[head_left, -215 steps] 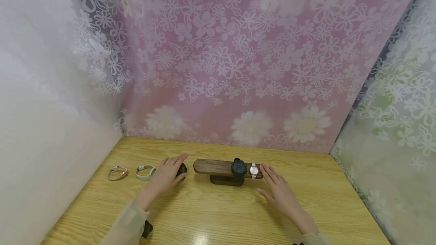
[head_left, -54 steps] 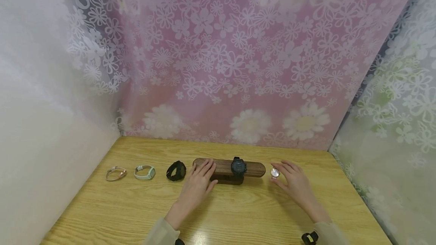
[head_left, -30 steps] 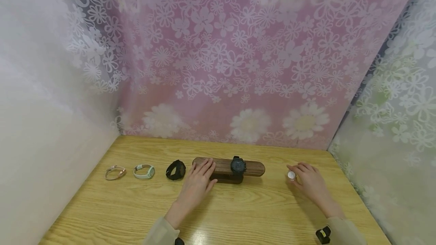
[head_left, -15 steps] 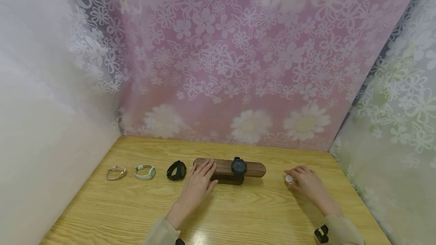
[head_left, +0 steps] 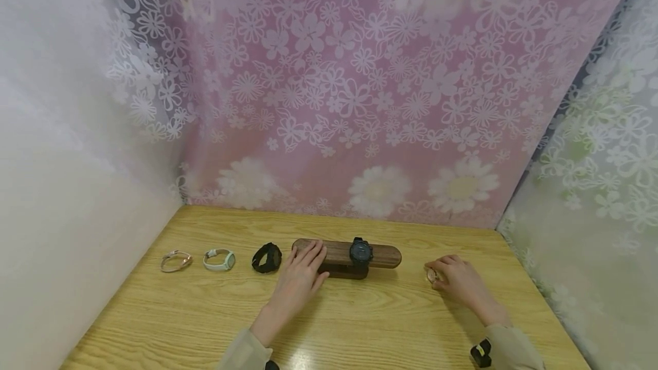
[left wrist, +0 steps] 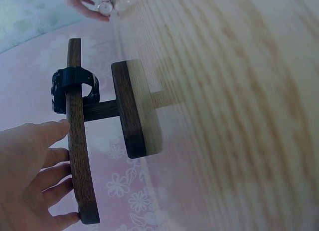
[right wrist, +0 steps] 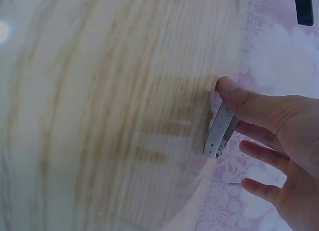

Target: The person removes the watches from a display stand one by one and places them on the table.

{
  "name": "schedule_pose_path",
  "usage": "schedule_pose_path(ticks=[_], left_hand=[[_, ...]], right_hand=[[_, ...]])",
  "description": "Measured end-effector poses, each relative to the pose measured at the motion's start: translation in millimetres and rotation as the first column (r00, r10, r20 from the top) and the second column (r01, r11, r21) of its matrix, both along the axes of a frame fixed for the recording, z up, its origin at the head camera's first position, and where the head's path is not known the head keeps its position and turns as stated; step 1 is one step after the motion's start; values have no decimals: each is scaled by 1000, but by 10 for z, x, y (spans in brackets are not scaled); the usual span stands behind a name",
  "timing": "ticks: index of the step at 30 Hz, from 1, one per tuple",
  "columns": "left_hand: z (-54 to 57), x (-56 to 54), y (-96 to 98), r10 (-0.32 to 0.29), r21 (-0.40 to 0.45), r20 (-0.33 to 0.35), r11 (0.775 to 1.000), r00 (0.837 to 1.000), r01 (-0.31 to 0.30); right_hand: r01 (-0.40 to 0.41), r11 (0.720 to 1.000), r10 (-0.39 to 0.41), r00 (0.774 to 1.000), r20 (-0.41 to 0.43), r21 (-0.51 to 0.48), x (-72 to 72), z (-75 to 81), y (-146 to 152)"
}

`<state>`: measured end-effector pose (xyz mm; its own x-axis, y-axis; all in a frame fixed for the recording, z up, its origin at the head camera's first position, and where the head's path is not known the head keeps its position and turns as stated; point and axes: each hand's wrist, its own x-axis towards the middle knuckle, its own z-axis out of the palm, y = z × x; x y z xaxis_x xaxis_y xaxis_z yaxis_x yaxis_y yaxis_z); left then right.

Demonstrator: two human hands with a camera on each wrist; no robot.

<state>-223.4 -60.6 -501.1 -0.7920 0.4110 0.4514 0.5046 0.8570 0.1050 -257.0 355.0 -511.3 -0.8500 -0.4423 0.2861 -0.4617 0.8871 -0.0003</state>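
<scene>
A dark wooden watch stand [head_left: 336,251] stands mid-table, with a black digital watch [head_left: 361,252] strapped round its bar right of centre. My left hand [head_left: 298,276] rests on the bar's left end; in the left wrist view, its thumb and fingertips touch the bar's top. Right of the stand, my right hand [head_left: 462,281] pinches a small wristwatch [head_left: 431,274] with a white strap. In the right wrist view, the strap [right wrist: 219,131] sits between thumb and index finger, low over or touching the table; I cannot tell which. The other fingers are spread behind it.
Left of the stand, a black watch [head_left: 267,257], a mint-green watch [head_left: 219,260] and a thin rose-gold watch [head_left: 176,261] lie in a row on the wooden table [head_left: 329,324]. A pink floral curtain [head_left: 329,101] hangs behind, with pale sheets at both sides.
The white-strapped watch has left the stand's right end in my right hand, gone right, then come slightly back left and turned. My left hand has moved from the black watch onto the bar.
</scene>
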Motion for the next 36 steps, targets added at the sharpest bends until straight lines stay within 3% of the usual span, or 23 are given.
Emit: schedule_pose_path(ticks=[22,36], left_hand=[[-10,-3,6,-5,30,6,1000,1000,4],[-16,-6,-2,-12,28,-13,1000,1000,12]], right_hand=[[38,996,-35,999,40,-77,82,25,-59],[-25,992,8,991,-134,-124,139,110,-162]])
